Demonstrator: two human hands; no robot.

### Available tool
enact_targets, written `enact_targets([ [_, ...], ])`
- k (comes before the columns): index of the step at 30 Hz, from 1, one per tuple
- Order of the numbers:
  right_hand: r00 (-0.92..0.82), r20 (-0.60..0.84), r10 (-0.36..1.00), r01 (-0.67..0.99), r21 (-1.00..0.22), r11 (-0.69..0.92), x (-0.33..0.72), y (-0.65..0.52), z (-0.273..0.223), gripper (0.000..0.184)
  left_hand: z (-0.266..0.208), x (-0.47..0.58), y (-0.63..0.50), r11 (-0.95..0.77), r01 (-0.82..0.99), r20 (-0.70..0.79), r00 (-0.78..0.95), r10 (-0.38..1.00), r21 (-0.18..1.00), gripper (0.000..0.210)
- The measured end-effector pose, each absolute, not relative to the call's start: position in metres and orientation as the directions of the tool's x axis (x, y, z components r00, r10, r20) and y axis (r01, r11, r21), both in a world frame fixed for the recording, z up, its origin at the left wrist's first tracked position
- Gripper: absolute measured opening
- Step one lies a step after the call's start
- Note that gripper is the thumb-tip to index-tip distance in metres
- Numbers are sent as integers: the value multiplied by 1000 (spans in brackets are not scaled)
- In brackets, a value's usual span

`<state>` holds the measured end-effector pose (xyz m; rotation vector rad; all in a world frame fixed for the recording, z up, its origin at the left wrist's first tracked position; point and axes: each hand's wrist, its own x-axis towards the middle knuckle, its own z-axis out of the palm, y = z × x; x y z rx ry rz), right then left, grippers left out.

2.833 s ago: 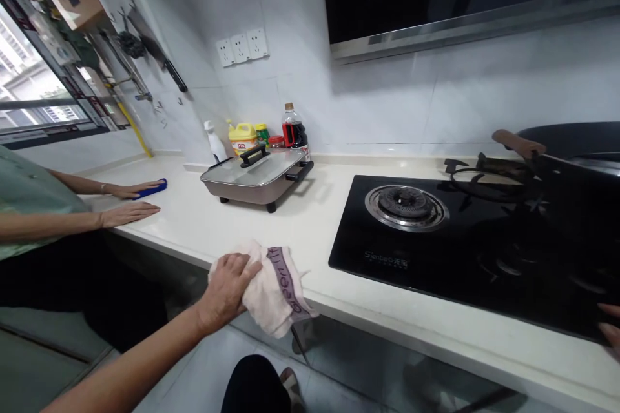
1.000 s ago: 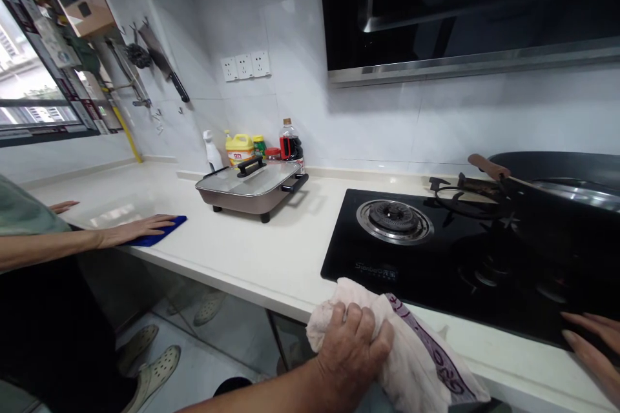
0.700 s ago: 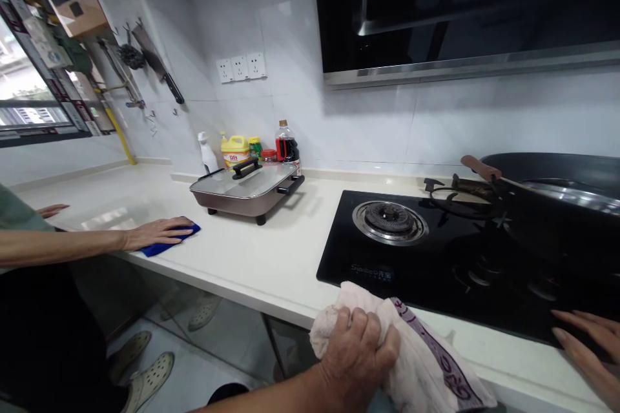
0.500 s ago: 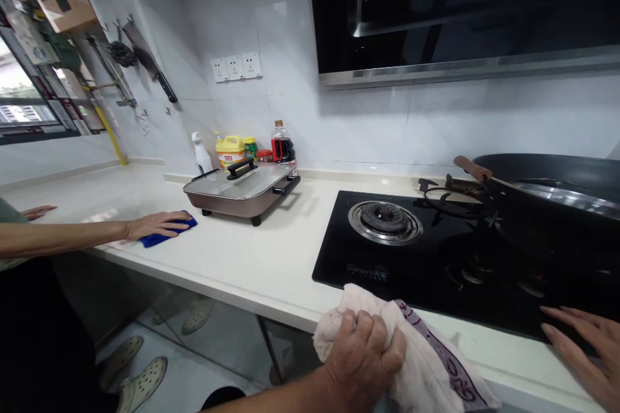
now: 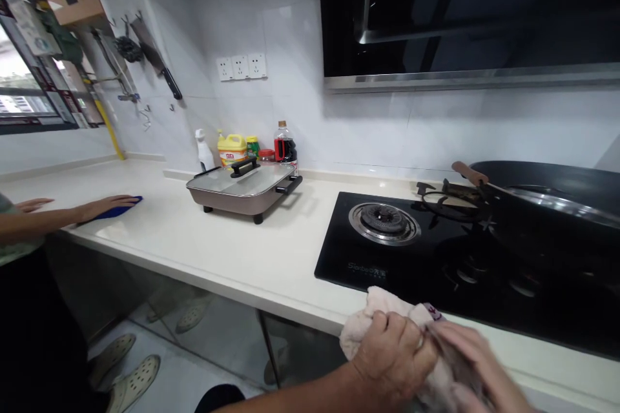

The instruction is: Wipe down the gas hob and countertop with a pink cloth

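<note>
My left hand is closed around a bunched white towel with a purple patterned border. The towel lies over the front edge of the counter, just before the black gas stove. Against the towel's right side is my right hand, blurred, its fingers bent round the cloth close beside my left hand. Part of the towel is hidden under both hands. The burner on the stove's left side stands bare, without a pot support.
A co-worker's hand presses a blue cloth on the counter at left. An electric pan with a glass lid stands before several bottles. A pot support and a black wok occupy the stove's right side.
My right hand has come left from the stove's front edge onto the towel. My left hand and the towel have shifted slightly right. The co-worker's hand and blue cloth have slid left.
</note>
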<state>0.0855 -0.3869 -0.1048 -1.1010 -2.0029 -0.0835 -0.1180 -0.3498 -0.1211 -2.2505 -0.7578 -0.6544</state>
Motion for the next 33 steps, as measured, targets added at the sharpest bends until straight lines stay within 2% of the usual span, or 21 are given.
enact_targets([
  [3,-359,773,523,778,-62,625,44,-383,-112,65,-117,-121,-350,-633,675,639,685,349,-378,27],
  [5,-359,795,489,807,2,590,38,-377,-119,80,-114,-128,-350,-671,660,651,679,340,-338,26],
  [7,-369,781,503,816,13,578,42,-375,-124,89,-112,-139,-350,-716,643,650,672,356,-272,29],
  [9,-408,751,519,813,40,581,46,-376,-126,87,-109,-151,-351,-754,623,623,679,389,-208,34],
  [11,-433,723,538,822,72,565,46,-379,-125,77,-105,-162,-351,-784,593,560,719,411,-185,41],
  [13,-416,712,565,845,74,530,42,-381,-123,67,-100,-169,-351,-799,568,494,762,419,-199,48],
  [16,-385,692,611,871,53,489,36,-380,-123,62,-94,-173,-351,-805,558,423,791,442,-203,57],
  [21,-373,676,635,885,53,464,40,-376,-129,65,-89,-183,-344,-845,527,438,783,443,-87,85],
  [27,-369,646,668,887,30,461,37,-372,-122,70,-77,-200,-340,-845,531,427,781,457,-68,80],
  [33,-399,574,715,858,-40,512,32,-365,-99,74,-63,-202,-341,-835,547,399,755,520,54,85],
])
